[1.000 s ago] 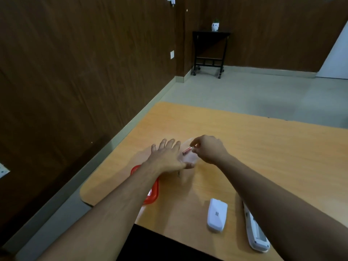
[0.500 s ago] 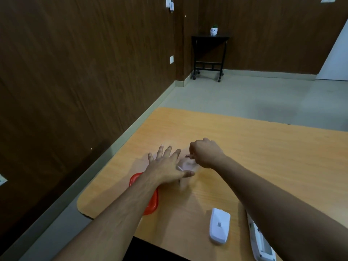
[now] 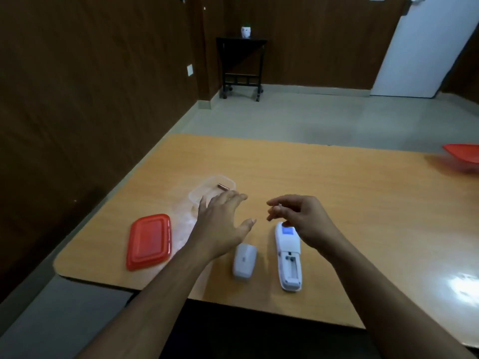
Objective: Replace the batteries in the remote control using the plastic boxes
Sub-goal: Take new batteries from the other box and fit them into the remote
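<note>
Nearest you on the table [image 3: 337, 203] lies the remote [image 3: 288, 257], its battery bay uncovered, with its cover [image 3: 244, 260] just beside it to the left and a red lid [image 3: 149, 240] further left. Your left hand [image 3: 220, 224] hovers with fingers spread. Your right hand [image 3: 300, 218] is loosely curled; whether it pinches anything, you cannot tell. Beyond sits a clear box [image 3: 207, 190] holding one battery [image 3: 223, 187].
</note>
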